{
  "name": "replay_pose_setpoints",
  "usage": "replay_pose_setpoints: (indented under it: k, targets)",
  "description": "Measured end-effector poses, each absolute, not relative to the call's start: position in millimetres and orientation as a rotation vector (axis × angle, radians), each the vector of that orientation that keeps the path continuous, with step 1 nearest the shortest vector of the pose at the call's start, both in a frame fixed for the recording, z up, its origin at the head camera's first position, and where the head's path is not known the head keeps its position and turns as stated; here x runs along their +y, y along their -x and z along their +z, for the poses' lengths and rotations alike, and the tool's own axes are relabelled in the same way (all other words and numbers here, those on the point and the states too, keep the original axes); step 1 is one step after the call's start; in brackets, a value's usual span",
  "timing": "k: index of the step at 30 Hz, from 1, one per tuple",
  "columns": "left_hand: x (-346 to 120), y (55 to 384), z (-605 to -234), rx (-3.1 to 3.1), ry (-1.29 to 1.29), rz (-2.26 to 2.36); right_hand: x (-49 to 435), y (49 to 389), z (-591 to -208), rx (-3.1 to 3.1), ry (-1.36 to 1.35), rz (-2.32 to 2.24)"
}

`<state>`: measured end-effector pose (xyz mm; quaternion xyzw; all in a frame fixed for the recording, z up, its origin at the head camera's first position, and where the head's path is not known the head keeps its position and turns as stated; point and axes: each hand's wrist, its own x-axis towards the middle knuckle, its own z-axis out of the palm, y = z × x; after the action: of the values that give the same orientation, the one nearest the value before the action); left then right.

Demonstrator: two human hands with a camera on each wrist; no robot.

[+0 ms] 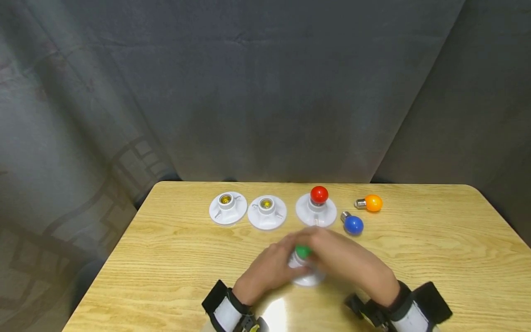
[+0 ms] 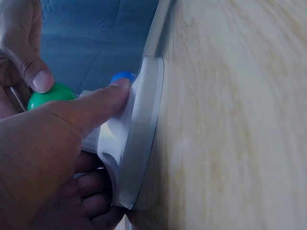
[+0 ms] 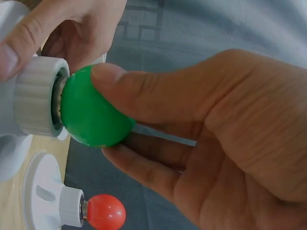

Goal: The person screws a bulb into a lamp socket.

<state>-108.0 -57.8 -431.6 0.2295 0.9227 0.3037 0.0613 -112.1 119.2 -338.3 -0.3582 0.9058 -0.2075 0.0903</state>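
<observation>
A green bulb (image 3: pixel 93 112) sits with its metal base partly inside the collar of a white lamp holder (image 3: pixel 38 98). My right hand (image 3: pixel 192 110) pinches the bulb between thumb and fingers. Around the lamp holder's base my left hand (image 2: pixel 62 139) grips, its thumb laid along the near side and its fingers curled beneath the far side. In the head view, both hands meet over the green bulb (image 1: pixel 303 251) near the table's middle, and the lamp holder (image 1: pixel 309 279) stands on the wood.
Behind stands a lamp holder with a red bulb (image 1: pixel 319 195). To its left are two bare lamp holders (image 1: pixel 228 208) with brass-coloured sockets. A blue bulb (image 1: pixel 354 225) and an orange bulb (image 1: pixel 374 203) lie to the right. A grey curtain (image 1: pixel 265 92) hangs behind the table (image 1: pixel 145 258).
</observation>
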Motion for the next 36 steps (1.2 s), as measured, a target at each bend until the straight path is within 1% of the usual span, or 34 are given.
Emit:
replay_pose_setpoints:
  k: [13,20,27,36]
  targets:
    - [-58,109,-433,2.792,-0.743,0.926,119,116,-344,2.758,1.050,-0.590]
    - [-58,109,-432,2.788,-0.739,0.925,114,117,-347,2.836,0.911,-0.613]
    - [-57,109,-430,2.773,-0.756,0.936,110,116,-352,2.925,0.839,-0.630]
    - [-58,109,-431,2.768,-0.753,0.928,102,116,-354,2.970,0.628,-0.587]
